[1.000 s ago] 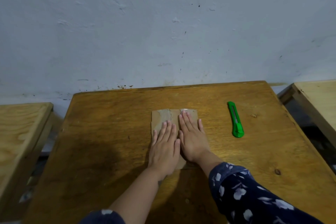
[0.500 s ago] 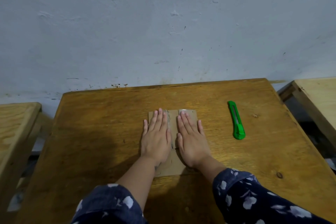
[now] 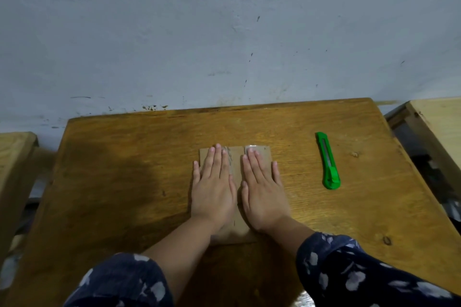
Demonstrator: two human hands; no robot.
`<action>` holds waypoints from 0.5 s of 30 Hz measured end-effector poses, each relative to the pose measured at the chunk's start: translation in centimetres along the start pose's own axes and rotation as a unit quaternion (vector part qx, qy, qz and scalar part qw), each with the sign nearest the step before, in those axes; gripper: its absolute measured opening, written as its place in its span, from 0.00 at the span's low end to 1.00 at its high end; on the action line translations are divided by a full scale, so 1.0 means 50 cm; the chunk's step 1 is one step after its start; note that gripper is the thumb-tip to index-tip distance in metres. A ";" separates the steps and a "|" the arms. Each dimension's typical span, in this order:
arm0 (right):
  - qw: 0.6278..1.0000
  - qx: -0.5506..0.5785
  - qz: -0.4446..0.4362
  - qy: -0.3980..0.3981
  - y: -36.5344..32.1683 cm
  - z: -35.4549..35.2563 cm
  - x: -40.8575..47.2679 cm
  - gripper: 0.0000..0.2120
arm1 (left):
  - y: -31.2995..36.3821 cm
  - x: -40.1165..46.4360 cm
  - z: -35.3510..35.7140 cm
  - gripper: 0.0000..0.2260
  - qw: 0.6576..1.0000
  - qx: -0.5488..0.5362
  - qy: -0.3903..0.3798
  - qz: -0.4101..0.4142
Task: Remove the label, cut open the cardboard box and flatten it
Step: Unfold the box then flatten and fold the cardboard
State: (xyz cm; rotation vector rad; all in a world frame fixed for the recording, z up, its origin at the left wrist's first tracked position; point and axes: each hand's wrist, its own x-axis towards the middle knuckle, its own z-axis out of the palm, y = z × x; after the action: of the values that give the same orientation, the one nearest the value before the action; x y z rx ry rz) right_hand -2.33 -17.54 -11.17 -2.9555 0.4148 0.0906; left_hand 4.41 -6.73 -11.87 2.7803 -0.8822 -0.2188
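Pressing flat brown cardboard [image 3: 235, 157], left hand [image 3: 213, 188], right hand [image 3: 263, 190].

cardboard box [image 3: 235, 159] | brown, flattened, lying flat | table centre, long axis 12–6 o'clock | glossy tape patch at its 1 o'clock corner | mostly covered by palms

The cardboard box [image 3: 235, 159] is plain dull brown, lying on an amber-brown bench [image 3: 149, 157] with visible grain. The cutter [image 3: 328, 161] is bright green, and the sleeves [image 3: 349, 269] are dark navy with pale grey-white floral blotches. The wall [image 3: 224, 32] is pale blue-grey, flecked with dark specks.
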 end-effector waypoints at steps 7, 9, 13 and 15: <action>1.000 -0.010 -0.003 0.003 0.002 0.003 0.005 0.29 | 0.001 0.004 0.006 0.29 1.000 -0.004 0.010 -0.003; 1.000 -0.001 -0.002 -0.001 0.000 0.002 0.004 0.29 | -0.001 0.004 0.006 0.29 1.000 -0.003 0.009 -0.002; 0.999 0.031 0.000 -0.017 0.003 -0.004 0.003 0.29 | -0.001 0.003 0.003 0.30 1.000 -0.010 0.014 0.001; 0.999 0.043 -0.002 -0.012 0.005 -0.006 0.002 0.28 | -0.002 0.003 0.003 0.30 1.000 -0.015 0.017 0.003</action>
State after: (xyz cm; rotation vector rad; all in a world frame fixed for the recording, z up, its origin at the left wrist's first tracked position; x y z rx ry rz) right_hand -2.31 -17.85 -10.90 -2.8680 0.3986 0.1048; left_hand 4.56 -6.73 -12.04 2.7450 -0.8729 -0.1807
